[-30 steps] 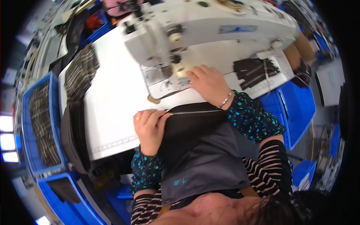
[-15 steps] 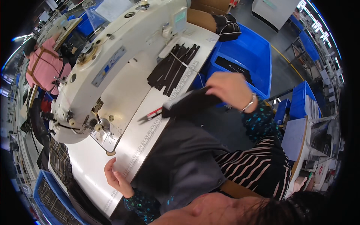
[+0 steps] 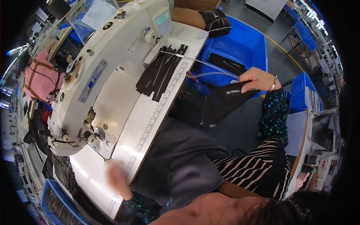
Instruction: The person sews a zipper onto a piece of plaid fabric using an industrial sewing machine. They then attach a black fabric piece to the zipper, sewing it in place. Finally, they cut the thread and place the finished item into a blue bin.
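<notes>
My right hand [image 3: 257, 80] is out past the table's front edge, its thumb and fingers closed on a dark cloth piece [image 3: 227, 105]. The cloth hangs down, with a small pale strip near the grip and a white tag at the lower corner. Low over the white sewing table [image 3: 88, 161], near the machine's needle end, is my left hand [image 3: 118, 178]; motion smears its fingers. The white sewing machine [image 3: 90, 71] stands beyond it. Farther along the tabletop lies a pile of dark zippers [image 3: 161, 73], crossed by a pale cord [image 3: 204, 61].
A blue bin [image 3: 240, 41] at the far right holds more dark strips. A black pouch [image 3: 217, 23] sits beside it. Plaid cloth fills another blue bin [image 3: 56, 202] at the lower left. A person in pink [image 3: 41, 77] is at the left.
My right hand has moved right, off the tabletop, with the dark cloth, which now hangs spread. The red-handled snips no longer show over the table edge. My left hand has blurred, staying near the same place.
</notes>
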Available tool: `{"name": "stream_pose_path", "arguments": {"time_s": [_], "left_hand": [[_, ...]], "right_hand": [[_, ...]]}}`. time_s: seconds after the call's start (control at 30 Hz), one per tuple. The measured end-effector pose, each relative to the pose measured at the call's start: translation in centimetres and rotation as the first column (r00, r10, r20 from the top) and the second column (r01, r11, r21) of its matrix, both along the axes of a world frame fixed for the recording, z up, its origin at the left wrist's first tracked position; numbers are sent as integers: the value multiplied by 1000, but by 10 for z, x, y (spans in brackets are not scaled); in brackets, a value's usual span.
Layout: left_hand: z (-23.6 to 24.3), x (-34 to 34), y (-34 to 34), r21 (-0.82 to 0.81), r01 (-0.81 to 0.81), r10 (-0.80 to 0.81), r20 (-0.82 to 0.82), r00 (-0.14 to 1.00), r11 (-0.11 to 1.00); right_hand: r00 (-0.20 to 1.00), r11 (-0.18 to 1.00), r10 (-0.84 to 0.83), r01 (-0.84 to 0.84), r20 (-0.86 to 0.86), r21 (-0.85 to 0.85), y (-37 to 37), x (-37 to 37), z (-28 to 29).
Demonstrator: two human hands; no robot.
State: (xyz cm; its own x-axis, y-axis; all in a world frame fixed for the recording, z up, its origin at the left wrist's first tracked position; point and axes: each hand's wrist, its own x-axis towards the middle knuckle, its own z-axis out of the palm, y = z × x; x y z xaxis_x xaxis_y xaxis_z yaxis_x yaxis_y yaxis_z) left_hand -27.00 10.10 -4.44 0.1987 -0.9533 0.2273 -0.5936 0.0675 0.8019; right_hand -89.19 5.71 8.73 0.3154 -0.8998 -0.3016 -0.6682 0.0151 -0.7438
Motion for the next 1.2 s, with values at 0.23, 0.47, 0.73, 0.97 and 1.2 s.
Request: {"name": "stream_pose_path", "arguments": {"time_s": [0.23,0.47,0.73,0.97,1.2], "left_hand": [[6,-11,-4,7,37,-37,17,999,999],[12,-15,-3,-26,22,-20,65,998,999],[11,-17,-4,-34,29,-25,107,994,999],[16,-18,-2,10,23,-24,129,991,1000],[18,-22,-6,-30,29,-24,153,988,999]], "right_hand": [[819,934,286,-124,497,-334,23,-38,-20],[-212,784,258,616,943,-76,35,-70,-48],[593,176,-749,607,295,-775,11,-134,-65],[373,571,-807,298,-457,-765,-26,-127,-127],[411,389,-864,182,-289,-903,-65,-150,-125]]}}
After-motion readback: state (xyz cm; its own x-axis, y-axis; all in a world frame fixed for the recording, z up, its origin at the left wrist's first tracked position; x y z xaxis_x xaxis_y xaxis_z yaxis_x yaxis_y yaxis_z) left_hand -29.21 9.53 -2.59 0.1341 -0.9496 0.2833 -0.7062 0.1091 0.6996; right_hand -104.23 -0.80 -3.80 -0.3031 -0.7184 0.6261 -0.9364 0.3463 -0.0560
